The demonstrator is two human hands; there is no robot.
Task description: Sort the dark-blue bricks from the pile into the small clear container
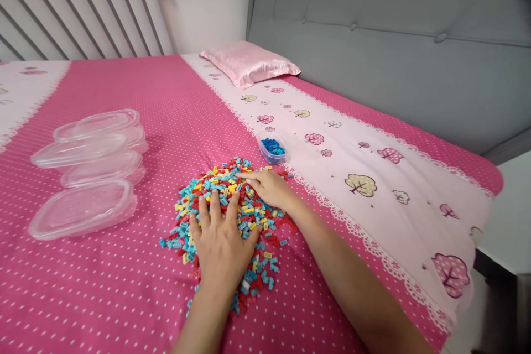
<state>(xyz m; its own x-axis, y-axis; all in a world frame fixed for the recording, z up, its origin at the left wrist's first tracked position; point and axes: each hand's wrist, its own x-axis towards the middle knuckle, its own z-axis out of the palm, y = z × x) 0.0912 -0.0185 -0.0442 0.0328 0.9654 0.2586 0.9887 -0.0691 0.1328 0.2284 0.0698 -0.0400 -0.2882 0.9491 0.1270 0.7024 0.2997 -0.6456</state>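
A heap of small toy building bricks (253, 213) in red, yellow, light blue and cream lies spread on a pink bedspread. My left hand (222, 243) rests palm down on the near left part of the heap, its fingers spread and nothing visible in it. Over the far right part of the heap is my right hand (269, 188). Its index finger stretches left and touches the bricks, while the undersides of its other fingers are hidden. Just beyond the right hand stands a small clear plastic tub (283, 156) holding dark blue bricks (272, 146).
Several clear plastic containers (83, 207) lie in a row on the left of the polka-dot bedspread (166, 94). A pink satin pillow (249, 61) is at the back, against a grey padded headboard (373, 38). A white radiator (83, 5) stands behind the bed.
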